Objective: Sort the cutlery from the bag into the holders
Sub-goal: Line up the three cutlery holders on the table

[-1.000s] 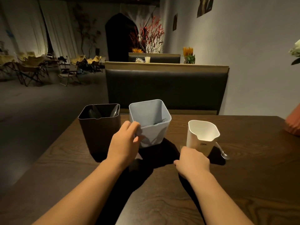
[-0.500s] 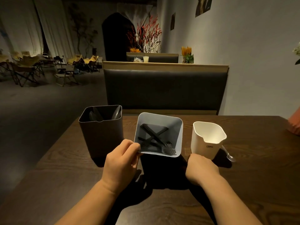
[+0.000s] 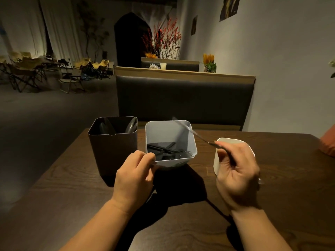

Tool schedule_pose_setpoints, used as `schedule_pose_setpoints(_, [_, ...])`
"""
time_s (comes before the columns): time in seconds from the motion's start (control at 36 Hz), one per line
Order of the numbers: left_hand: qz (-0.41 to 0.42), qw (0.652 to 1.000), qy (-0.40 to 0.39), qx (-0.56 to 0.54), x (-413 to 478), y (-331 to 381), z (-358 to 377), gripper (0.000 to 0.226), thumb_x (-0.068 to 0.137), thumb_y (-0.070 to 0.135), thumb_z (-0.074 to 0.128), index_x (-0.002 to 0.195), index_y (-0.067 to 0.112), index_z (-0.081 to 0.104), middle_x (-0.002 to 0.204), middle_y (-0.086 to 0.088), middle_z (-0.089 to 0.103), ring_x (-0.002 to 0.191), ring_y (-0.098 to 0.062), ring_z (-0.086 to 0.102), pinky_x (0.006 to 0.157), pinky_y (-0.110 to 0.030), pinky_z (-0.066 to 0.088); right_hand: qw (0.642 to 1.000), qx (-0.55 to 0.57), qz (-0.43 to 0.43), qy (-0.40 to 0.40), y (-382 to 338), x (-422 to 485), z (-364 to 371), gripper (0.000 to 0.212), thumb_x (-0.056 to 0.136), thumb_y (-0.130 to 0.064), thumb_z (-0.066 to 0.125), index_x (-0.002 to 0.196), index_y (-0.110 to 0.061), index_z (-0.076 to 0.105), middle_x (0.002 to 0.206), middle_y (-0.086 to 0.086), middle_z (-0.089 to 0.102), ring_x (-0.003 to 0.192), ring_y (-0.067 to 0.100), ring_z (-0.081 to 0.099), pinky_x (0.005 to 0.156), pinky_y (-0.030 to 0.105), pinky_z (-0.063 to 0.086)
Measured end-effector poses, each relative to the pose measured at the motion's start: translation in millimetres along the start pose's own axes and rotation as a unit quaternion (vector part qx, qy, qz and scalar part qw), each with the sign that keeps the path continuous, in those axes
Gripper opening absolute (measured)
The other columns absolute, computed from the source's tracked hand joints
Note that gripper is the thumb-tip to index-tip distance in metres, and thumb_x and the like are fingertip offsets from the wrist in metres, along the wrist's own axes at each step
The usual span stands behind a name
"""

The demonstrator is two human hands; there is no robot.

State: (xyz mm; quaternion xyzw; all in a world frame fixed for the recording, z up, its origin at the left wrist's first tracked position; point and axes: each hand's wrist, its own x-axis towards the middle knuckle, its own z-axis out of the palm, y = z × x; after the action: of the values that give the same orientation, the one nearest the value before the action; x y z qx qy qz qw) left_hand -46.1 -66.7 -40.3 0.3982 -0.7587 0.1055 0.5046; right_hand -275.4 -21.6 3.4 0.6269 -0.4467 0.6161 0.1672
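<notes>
Three holders stand on the dark wooden table (image 3: 76,187). The pale blue holder (image 3: 188,136) in the middle is tilted toward me with black forks (image 3: 170,151) lying inside. My left hand (image 3: 135,175) grips its near rim. A black holder (image 3: 112,147) stands upright to its left with dark spoons inside. My right hand (image 3: 237,171) pinches a thin shiny utensil (image 3: 192,132), blurred, whose far end reaches over the blue holder's right rim. Behind that hand stands the white holder (image 3: 216,160), mostly hidden. No bag is in view.
A dark padded bench back (image 3: 183,98) rises just beyond the table's far edge. An orange object (image 3: 329,144) sits at the table's right edge. The grey wall runs along the right; folding chairs stand far off at the left.
My right hand has lifted from the table beside the white holder, now holding a thin utensil over the blue holder. The spoon that lay right of the white holder is out of sight.
</notes>
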Motion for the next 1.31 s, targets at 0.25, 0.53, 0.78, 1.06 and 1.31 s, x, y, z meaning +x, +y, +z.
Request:
schedule_pose_setpoints(0.25, [-0.017, 0.998, -0.045, -0.031, -4, 6, 0, 0.053, 0.071, 0.005, 0.086, 0.109, 0.02, 0.051, 0.131, -0.01, 0.045, 0.1, -0.037, 0.067, 0.073, -0.035, 0.06, 1.0, 0.028, -0.007, 0.0, -1, 0, 2, 0.017, 0.091, -0.009, 0.06, 0.096, 0.006, 0.066, 0.094, 0.002, 0.06, 0.09, 0.005, 0.055, 0.086, 0.009, 0.046])
schedule_pose_setpoints(0.53, [0.013, 0.998, -0.024, -0.06, -4, 13, 0, 0.045, 0.074, 0.011, 0.081, 0.108, 0.018, 0.053, 0.133, -0.01, 0.044, 0.106, -0.038, 0.066, 0.073, -0.039, 0.063, 0.993, -0.048, -0.013, -0.111, 9, 0, 9, 0.032, 0.096, -0.019, 0.043, 0.111, -0.008, 0.069, 0.111, 0.009, 0.057, 0.101, 0.021, 0.049, 0.082, 0.025, 0.042])
schedule_pose_setpoints(0.78, [-0.05, 0.996, -0.003, -0.072, -5, 10, 2, 0.054, 0.07, 0.005, 0.087, 0.109, 0.018, 0.052, 0.133, -0.009, 0.043, 0.103, -0.035, 0.066, 0.073, -0.039, 0.063, 0.938, 0.084, 0.151, -0.299, 7, -9, 11, 0.074, 0.083, -0.081, 0.041, 0.145, -0.064, 0.004, 0.15, -0.02, 0.02, 0.139, 0.001, 0.025, 0.108, 0.02, 0.026])
schedule_pose_setpoints(1.06, [-0.199, 0.959, 0.004, -0.203, 1, 11, 15, 0.089, 0.082, -0.009, 0.07, 0.148, 0.037, 0.032, 0.147, 0.011, 0.037, 0.135, -0.001, 0.039, 0.11, -0.02, 0.04, 0.859, 0.162, 0.309, -0.375, 6, -28, 36, 0.063, 0.092, -0.037, 0.069, 0.14, -0.052, 0.031, 0.141, -0.029, 0.04, 0.124, -0.013, 0.041, 0.106, 0.024, 0.039])
schedule_pose_setpoints(1.31, [-0.263, 0.925, -0.077, -0.264, -1, 8, 21, 0.087, 0.094, 0.013, 0.066, 0.159, 0.035, 0.013, 0.16, 0.014, 0.029, 0.144, -0.001, 0.032, 0.114, -0.029, 0.036, 0.865, 0.121, 0.327, -0.359, 5, -28, 47, 0.071, 0.097, -0.03, 0.064, 0.156, -0.028, 0.023, 0.149, -0.017, 0.031, 0.126, -0.011, 0.026, 0.099, 0.006, 0.025])
